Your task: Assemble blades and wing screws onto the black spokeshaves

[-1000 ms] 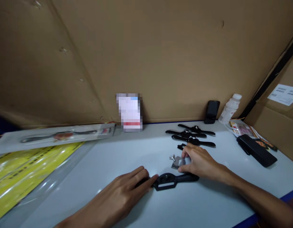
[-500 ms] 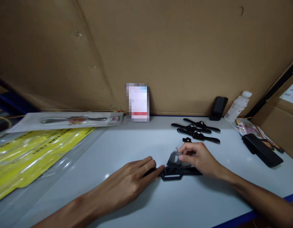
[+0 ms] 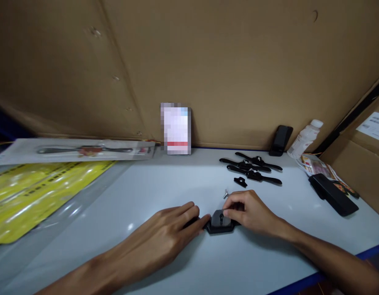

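A black spokeshave [image 3: 220, 230] lies on the table in front of me. My left hand [image 3: 174, 225] is closed around its left handle, most of which the fingers hide. My right hand [image 3: 252, 209] pinches the edge of a flat grey blade [image 3: 218, 214] that rests on the spokeshave's middle. A dark post shows through the slot in the blade. Just beyond my right fingertips lies a small silver screw [image 3: 225, 194]. Farther back is a small black cap piece [image 3: 240, 182].
Three black spokeshaves [image 3: 255, 176] lie at the back. Packaged tools [image 3: 85, 150] and yellow packaging [image 3: 39, 200] cover the left. A black phone [image 3: 280, 140], a bottle [image 3: 305, 138] and a black case [image 3: 333, 194] are on the right. A blurred screen [image 3: 177, 129] leans on the cardboard wall [image 3: 223, 73].
The blade has come down from above the spokeshave onto its middle, with my right hand moving left and nearer. The silver screw and cap piece are now uncovered. My left hand stays put.
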A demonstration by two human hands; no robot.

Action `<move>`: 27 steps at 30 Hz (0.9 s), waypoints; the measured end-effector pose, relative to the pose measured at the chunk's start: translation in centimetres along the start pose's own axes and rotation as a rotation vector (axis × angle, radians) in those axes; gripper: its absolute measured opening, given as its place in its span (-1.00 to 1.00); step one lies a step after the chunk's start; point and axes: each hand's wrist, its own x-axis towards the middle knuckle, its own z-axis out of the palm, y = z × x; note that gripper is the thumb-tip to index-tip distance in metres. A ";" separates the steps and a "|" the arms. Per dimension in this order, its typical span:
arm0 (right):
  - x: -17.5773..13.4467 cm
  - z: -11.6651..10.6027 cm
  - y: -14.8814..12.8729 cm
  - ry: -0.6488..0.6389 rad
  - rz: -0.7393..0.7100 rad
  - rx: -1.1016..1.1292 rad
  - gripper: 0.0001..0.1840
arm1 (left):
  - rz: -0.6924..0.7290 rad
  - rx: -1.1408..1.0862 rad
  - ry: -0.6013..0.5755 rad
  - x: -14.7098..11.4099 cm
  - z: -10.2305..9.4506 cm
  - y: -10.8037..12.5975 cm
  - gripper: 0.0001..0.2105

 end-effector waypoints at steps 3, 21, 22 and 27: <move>0.0 -0.2 0.0 -0.009 -0.005 -0.027 -0.81 | 0.002 0.023 -0.009 0.0 0.1 0.0 -0.76; -0.1 0.1 0.1 -0.018 -0.062 -0.033 -0.81 | -0.135 -0.171 -0.068 0.0 0.0 0.5 -0.75; -0.2 0.1 0.2 -0.015 -0.061 -0.034 -0.81 | -0.135 -0.172 -0.065 0.0 0.0 0.5 -0.75; -0.2 0.2 0.1 -0.002 -0.070 -0.044 -0.83 | -0.147 -0.194 -0.052 0.0 0.1 0.5 -0.75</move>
